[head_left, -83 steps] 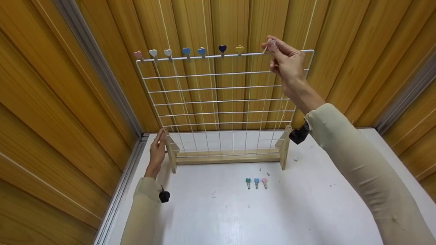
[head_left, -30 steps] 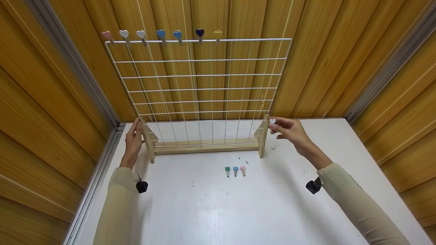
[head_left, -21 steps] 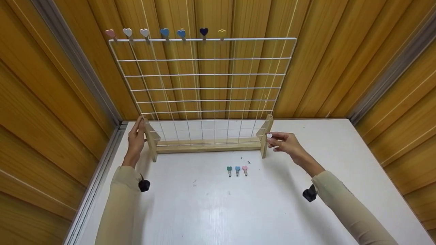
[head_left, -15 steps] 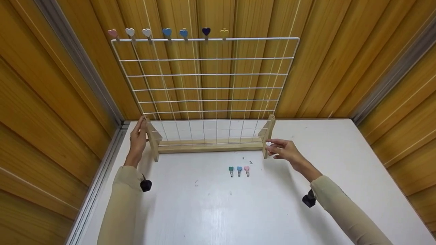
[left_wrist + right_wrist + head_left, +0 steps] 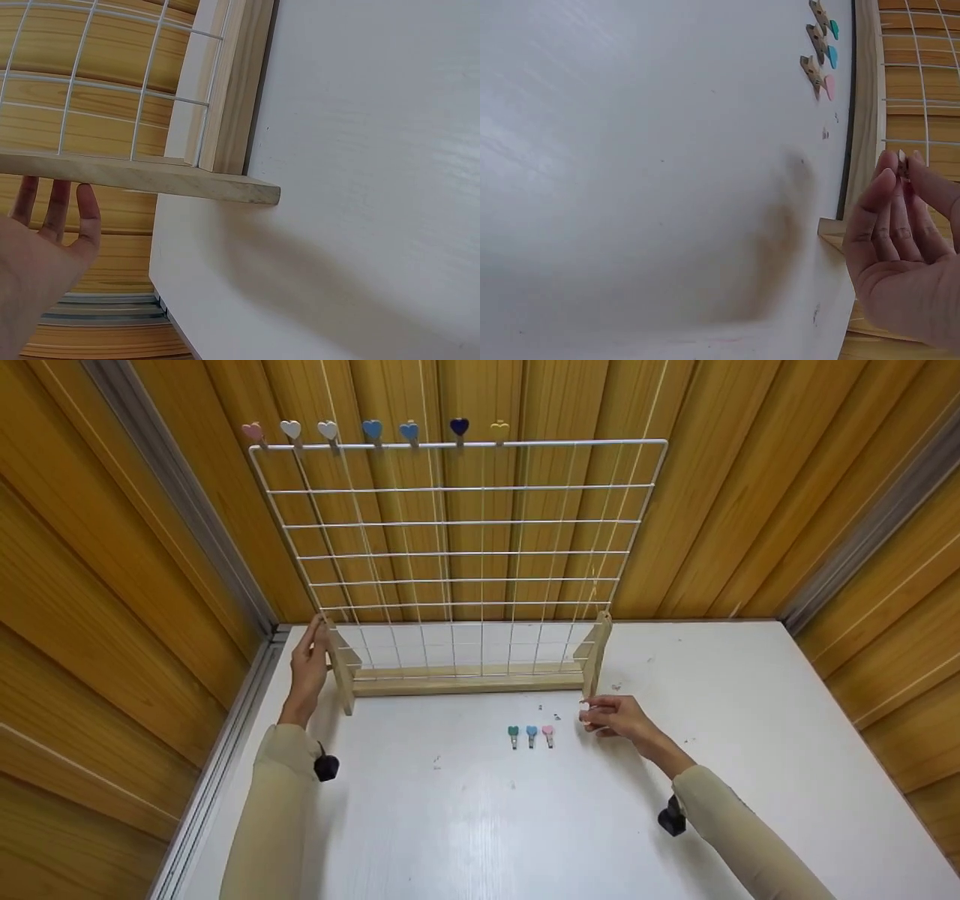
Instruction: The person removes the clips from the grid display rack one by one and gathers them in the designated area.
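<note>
My right hand [image 5: 619, 718] pinches a small clothespin [image 5: 902, 163] with a white heart between thumb and fingertips, low by the front of the stand's right foot. On the left, my left hand [image 5: 306, 675] rests its fingers against the outer face of the wooden side post [image 5: 135, 171]; no thumb shows on its inner side. A white wire grid [image 5: 480, 521] rises from the stand. Along its top bar sit heart clothespins: pink [image 5: 253, 432], two white, two light blue, dark blue [image 5: 459, 427] and yellow [image 5: 499, 431].
Green [image 5: 513, 732], blue [image 5: 532, 733] and pink [image 5: 548, 732] heart clothespins lie in a row on the white table [image 5: 465, 825], before the stand's wooden crossbar [image 5: 465, 684]. Wood-patterned panels [image 5: 750, 510] stand behind and at both sides.
From the right part of the top bar, my right hand has come down to near the table, still pinching the white heart clothespin. My left hand stays at the left post.
</note>
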### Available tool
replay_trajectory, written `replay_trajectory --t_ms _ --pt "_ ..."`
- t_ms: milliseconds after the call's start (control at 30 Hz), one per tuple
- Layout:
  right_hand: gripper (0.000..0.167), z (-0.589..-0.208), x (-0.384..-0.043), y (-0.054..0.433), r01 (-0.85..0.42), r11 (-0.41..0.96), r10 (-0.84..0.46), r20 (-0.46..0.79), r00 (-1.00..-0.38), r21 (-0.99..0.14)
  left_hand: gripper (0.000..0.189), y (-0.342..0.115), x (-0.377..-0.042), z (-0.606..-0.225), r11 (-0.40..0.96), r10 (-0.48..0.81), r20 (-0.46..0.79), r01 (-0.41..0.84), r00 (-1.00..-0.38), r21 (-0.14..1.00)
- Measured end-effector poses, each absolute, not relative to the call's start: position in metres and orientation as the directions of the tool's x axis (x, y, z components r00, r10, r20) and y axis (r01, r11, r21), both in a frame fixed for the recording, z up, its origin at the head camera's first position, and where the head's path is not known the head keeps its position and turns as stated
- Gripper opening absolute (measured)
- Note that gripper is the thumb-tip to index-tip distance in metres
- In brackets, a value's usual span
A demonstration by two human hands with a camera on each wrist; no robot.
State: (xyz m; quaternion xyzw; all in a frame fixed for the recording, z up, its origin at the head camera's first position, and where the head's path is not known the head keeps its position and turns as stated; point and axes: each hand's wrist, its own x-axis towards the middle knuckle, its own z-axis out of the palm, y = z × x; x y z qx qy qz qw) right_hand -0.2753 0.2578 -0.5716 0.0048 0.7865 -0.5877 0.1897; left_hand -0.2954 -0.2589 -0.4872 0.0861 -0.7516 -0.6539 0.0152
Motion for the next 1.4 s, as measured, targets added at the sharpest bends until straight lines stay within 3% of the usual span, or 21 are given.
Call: replay_trajectory --t_ms 433,900,1400 --pt "0.033 -0.593 -0.273 0.232 0.130 0.491 -0.216 -0.265 -0.940 -0.862 0.056 -0.265 -0.305 -0.507 0.147 -0.151 -0.037 -0.060 -0.988 0.987" --pt "0.024 -0.603 -0.272 0.226 -0.036 0.558 -0.228 -0.112 -0.967 -0.829 0.059 -0.270 -0.315 -0.522 0.188 -0.165 -0.005 -0.037 -0.986 0.981" --pt "0.025 -0.606 -0.268 0.225 -0.082 0.579 -0.215 -0.055 -0.975 -0.811 0.056 -0.272 -0.318 -0.523 0.169 -0.172 -0.041 -0.071 -0.984 0.983"
